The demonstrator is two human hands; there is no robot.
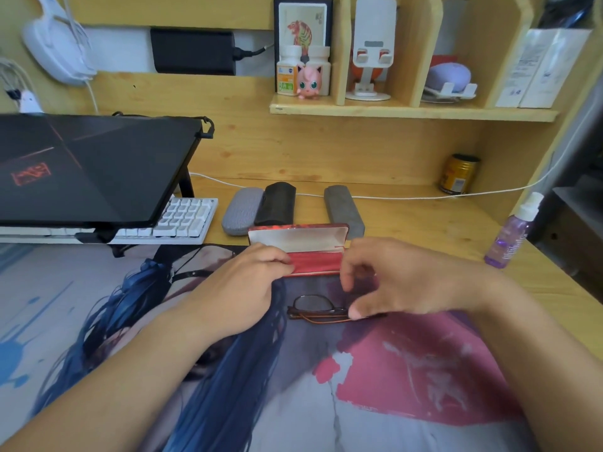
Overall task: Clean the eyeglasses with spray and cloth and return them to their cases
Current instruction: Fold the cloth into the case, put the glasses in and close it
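Observation:
A red eyeglass case [310, 238] lies open on the desk mat, showing a white lid lining and a red inside. My left hand [248, 285] grips its front left edge with curled fingers. Just in front of the case, folded dark-framed eyeglasses [313, 308] lie on the mat. My right hand [401, 282] hovers over their right side with its fingers curved above them. Its thumb tip is at the temple arm, and the right lens is hidden under the hand. A purple spray bottle [512, 236] stands at the right on the desk. No cloth is visible.
Three shut cases lie behind the red one: a light grey case [243, 212], a black case [275, 205] and a dark grey case [344, 210]. At the left are a laptop on a stand [91, 168] and a white keyboard [186, 216]. A can [458, 174] and a white cable sit at the back.

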